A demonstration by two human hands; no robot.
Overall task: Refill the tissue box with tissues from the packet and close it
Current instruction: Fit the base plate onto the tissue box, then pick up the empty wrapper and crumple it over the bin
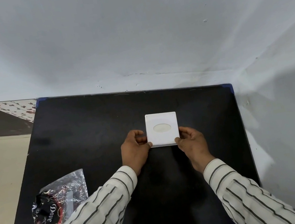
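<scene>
Holding the white tissue box (pixel 162 129) with my left hand (pixel 135 149) and right hand (pixel 191 142) pinching its near corners, mid-bench toward the far edge; emptied packet (pixel 60 200) near the left edge; pressing the lid shut seems next

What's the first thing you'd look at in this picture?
Probably the white tissue box with its oval hole, bright against the black table, held at its near corners by the left hand and right hand. Next, the crinkly plastic packet at the table's near-left edge.
</scene>
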